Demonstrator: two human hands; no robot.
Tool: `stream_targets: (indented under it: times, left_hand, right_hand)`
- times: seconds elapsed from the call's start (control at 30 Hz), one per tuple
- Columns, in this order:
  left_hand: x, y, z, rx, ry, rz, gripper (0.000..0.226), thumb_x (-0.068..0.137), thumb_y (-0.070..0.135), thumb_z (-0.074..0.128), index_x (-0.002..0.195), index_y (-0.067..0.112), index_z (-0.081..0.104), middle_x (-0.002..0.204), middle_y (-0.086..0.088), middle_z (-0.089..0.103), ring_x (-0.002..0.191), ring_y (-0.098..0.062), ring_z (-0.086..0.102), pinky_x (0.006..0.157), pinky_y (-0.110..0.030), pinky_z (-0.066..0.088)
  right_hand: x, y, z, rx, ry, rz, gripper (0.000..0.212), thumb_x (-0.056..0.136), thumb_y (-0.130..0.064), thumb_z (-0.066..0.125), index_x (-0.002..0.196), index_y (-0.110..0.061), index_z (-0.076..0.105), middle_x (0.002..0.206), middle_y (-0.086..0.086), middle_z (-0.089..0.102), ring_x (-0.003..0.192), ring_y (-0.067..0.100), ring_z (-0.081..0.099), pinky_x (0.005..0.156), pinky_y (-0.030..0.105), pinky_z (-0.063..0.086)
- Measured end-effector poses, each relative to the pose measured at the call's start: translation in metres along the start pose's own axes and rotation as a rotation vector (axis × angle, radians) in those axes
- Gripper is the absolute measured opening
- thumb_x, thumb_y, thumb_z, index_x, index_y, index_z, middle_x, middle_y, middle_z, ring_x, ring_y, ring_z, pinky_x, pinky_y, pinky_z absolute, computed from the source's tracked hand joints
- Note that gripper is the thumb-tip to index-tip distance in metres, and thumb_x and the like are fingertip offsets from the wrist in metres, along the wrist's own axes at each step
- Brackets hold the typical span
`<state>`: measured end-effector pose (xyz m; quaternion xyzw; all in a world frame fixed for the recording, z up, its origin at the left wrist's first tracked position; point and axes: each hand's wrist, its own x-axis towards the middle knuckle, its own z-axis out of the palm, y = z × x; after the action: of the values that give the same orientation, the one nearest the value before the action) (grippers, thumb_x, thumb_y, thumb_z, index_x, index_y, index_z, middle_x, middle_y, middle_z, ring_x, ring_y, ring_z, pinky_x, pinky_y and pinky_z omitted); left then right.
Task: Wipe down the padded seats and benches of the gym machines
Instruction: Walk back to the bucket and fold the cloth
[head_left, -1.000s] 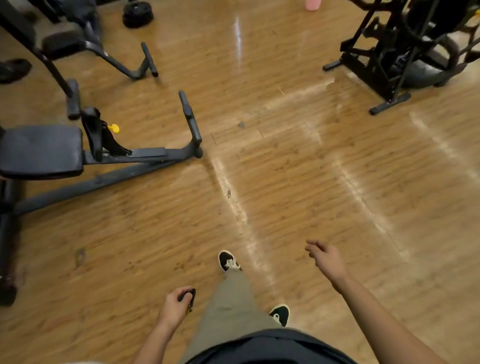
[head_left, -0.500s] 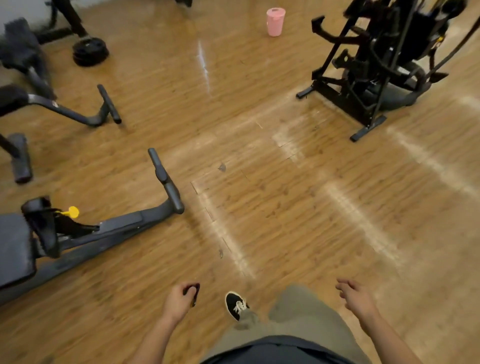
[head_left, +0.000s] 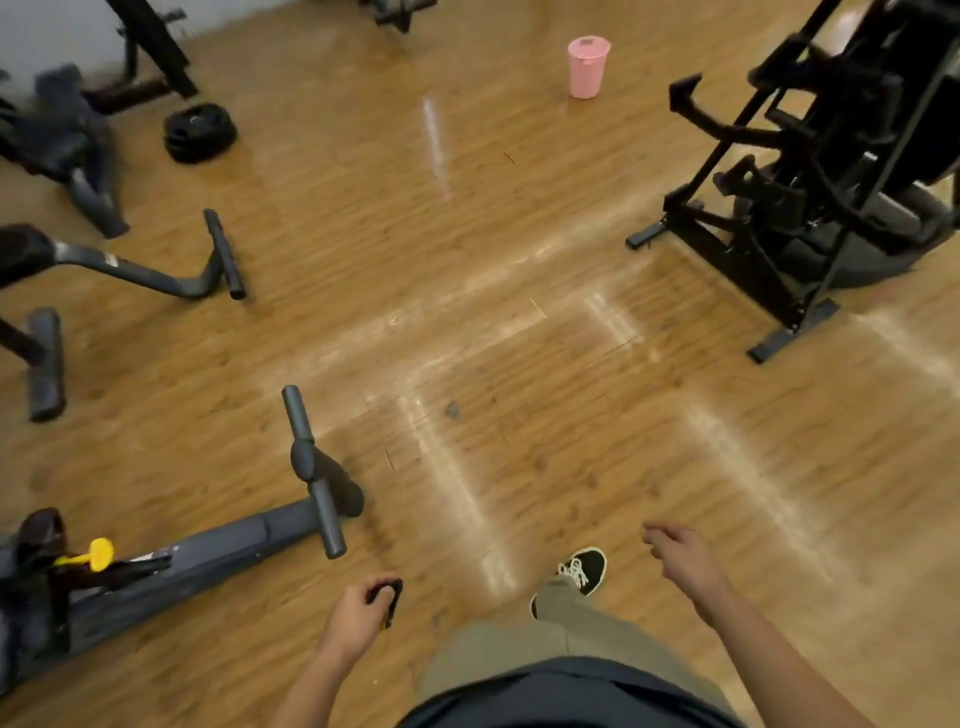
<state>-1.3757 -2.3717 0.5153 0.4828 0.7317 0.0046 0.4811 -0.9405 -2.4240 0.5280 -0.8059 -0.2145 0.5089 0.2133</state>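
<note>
**Wood floor (head_left: 519, 364) all round, and no pad being wiped**

Out to the left of the left hand lay the grey bench machine (head_left: 208, 556), its yellow knob (head_left: 98, 552) sticking up and its foot bar (head_left: 313, 470) just ahead of that hand. Whatever padding it carried ran off the left edge, so I couldn't tell you whether it was wiped! Further ahead on that side sat two more grey frames (head_left: 130, 265) and a stack of weight plates (head_left: 200, 132), too blurred to judge any cushion on them.

The left hand (head_left: 361, 610) was curled tight round a small dark object (head_left: 390, 597) with a flash of yellow at its lower end. Cloth, bottle or something else, I couldn't say. It touched no machine. Between the hands, one black shoe (head_left: 584, 569) was out in front on the wood floor, and far ahead stood a pink cup (head_left: 588, 66).

The right hand (head_left: 680, 558) hung empty, fingers loosely curled, nothing pinched. Well ahead of it and to its right stood the black machine (head_left: 805, 218); its seat, if that dark mass held one, was not clear to see.

My read: this was a gap between machines, not a wipe. No pad showed a damp sheen or streak, so what was finished couldn't be counted. The black machine looked the likely next stop, with every seat in sight unconfirmed.
</note>
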Motion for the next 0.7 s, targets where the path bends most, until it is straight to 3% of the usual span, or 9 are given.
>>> stream_targets:
  times: [0.1, 0.17, 0.27, 0.4, 0.47, 0.57, 0.7]
  left_hand:
    - [0.032, 0.056, -0.002, -0.038, 0.014, -0.036, 0.017, 0.099, 0.010, 0.056, 0.104, 0.014, 0.072, 0.077, -0.002, 0.073, 0.062, -0.014, 0.065, 0.059, -0.026, 0.051]
    - [0.049, 0.102, -0.002, -0.042, 0.019, -0.037, 0.016, 0.100, 0.011, 0.054, 0.106, 0.015, 0.069, 0.083, -0.004, 0.071, 0.066, -0.014, 0.065, 0.055, -0.019, 0.049]
    - [0.078, 0.164, -0.001, -0.051, 0.007, -0.004, 0.016, 0.101, 0.010, 0.053, 0.108, 0.013, 0.068, 0.088, -0.003, 0.070, 0.071, -0.011, 0.063, 0.054, -0.012, 0.046]
    - [0.146, 0.248, 0.000, -0.044, -0.039, 0.002, 0.017, 0.102, 0.012, 0.053, 0.109, 0.013, 0.067, 0.091, -0.005, 0.070, 0.072, -0.011, 0.062, 0.052, -0.010, 0.045]
    - [0.192, 0.293, -0.005, -0.034, -0.061, 0.000, 0.016, 0.102, 0.012, 0.053, 0.107, 0.016, 0.067, 0.090, -0.003, 0.069, 0.072, -0.012, 0.063, 0.056, -0.013, 0.049]
    - [0.249, 0.348, -0.015, -0.038, -0.121, -0.001, 0.020, 0.102, 0.014, 0.052, 0.113, 0.013, 0.068, 0.099, -0.007, 0.070, 0.078, -0.018, 0.066, 0.067, -0.026, 0.054]
    - [0.335, 0.463, -0.043, 0.031, -0.169, 0.127, 0.020, 0.101, 0.013, 0.053, 0.110, 0.016, 0.070, 0.093, -0.007, 0.071, 0.072, -0.016, 0.065, 0.060, -0.022, 0.052]
  right_hand:
    - [0.059, -0.086, -0.033, -0.077, -0.017, -0.158, 0.024, 0.099, -0.019, 0.055, 0.117, -0.013, 0.069, 0.092, -0.003, 0.064, 0.085, 0.014, 0.057, 0.076, 0.026, 0.045]
    - [0.088, -0.139, -0.055, -0.062, -0.023, -0.172, 0.020, 0.099, -0.022, 0.056, 0.113, -0.017, 0.069, 0.086, 0.002, 0.064, 0.079, 0.017, 0.058, 0.074, 0.034, 0.048]
    - [0.124, -0.191, -0.078, -0.013, -0.028, -0.166, 0.021, 0.099, -0.027, 0.055, 0.114, -0.022, 0.068, 0.098, 0.016, 0.068, 0.089, 0.027, 0.062, 0.085, 0.048, 0.052]
    - [0.183, -0.233, -0.100, -0.009, -0.029, -0.107, 0.018, 0.100, -0.030, 0.053, 0.113, -0.027, 0.067, 0.098, 0.001, 0.063, 0.095, 0.022, 0.061, 0.085, 0.042, 0.051]
    - [0.220, -0.253, -0.110, 0.015, -0.009, -0.049, 0.018, 0.100, -0.030, 0.053, 0.113, -0.025, 0.067, 0.101, 0.005, 0.066, 0.096, 0.024, 0.062, 0.085, 0.044, 0.051]
    - [0.258, -0.269, -0.124, 0.007, 0.008, 0.014, 0.023, 0.100, -0.028, 0.053, 0.117, -0.022, 0.067, 0.122, 0.004, 0.063, 0.115, 0.025, 0.058, 0.099, 0.044, 0.048]
    - [0.309, -0.310, -0.148, 0.022, 0.090, 0.102, 0.025, 0.100, -0.024, 0.054, 0.119, -0.016, 0.069, 0.126, 0.005, 0.061, 0.120, 0.025, 0.056, 0.104, 0.040, 0.044]
